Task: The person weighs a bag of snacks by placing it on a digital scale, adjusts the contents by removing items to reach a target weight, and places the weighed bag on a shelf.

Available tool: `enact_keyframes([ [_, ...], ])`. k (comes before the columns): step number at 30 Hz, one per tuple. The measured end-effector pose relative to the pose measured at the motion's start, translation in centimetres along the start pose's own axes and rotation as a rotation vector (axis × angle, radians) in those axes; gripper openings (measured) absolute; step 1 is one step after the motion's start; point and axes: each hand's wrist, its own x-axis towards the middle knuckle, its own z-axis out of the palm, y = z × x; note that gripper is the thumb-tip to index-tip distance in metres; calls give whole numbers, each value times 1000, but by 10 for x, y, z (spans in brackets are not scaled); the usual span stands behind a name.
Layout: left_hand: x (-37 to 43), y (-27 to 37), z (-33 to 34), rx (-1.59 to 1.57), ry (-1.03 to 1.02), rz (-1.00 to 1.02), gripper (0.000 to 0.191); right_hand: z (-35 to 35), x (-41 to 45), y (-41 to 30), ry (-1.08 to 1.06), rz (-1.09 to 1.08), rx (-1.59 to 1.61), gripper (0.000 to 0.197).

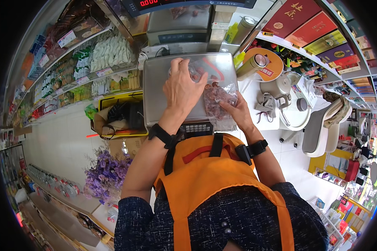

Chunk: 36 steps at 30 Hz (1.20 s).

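A clear plastic bag of dark reddish-brown dried pieces (218,102) is held by my right hand (238,111), its thumb pressed on the front. The bag is over the right front edge of a steel weighing platform (158,91). Farther back on the platform lies another clear bag with a red stripe (214,69), with some reddish pieces in it. Over this bag's left side my left hand (183,83) is arched, thumb and fingers apart. Whether those fingers grip the plastic is hard to see. A few loose brown pieces (214,84) show between the two bags.
A scale display (188,3) with red digits stands at the back. Right of the platform are a steel flask (254,66), an orange round fan (268,59) and a kettle (276,86). To the left, a yellow crate (119,98) sits below shelves of packaged goods (110,53).
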Motion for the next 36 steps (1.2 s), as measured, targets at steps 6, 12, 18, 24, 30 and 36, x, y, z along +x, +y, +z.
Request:
enact_keyframes([
  [6, 4, -5, -3, -52, 13, -32, 53, -18, -9, 0, -70, -16, 40, 44],
  [12, -4, -14, -12, -119, -108, 84, 49, -35, -22, -23, -72, -33, 52, 39],
  [18, -24, -19, -14, -171, -450, 223, 33, -54, -37, -48, -46, -27, -24, 39],
  [24, 46, -63, 5, -330, -123, 165, 8, -61, -49, -64, 9, -52, -42, 46],
  [30, 102, -89, 61, 35, -318, 104, 30, -60, -66, -84, 53, -52, -74, 51],
  [36, 121, -119, 96, 73, -440, 178, 16, -67, -83, -92, 126, -58, -69, 51],
])
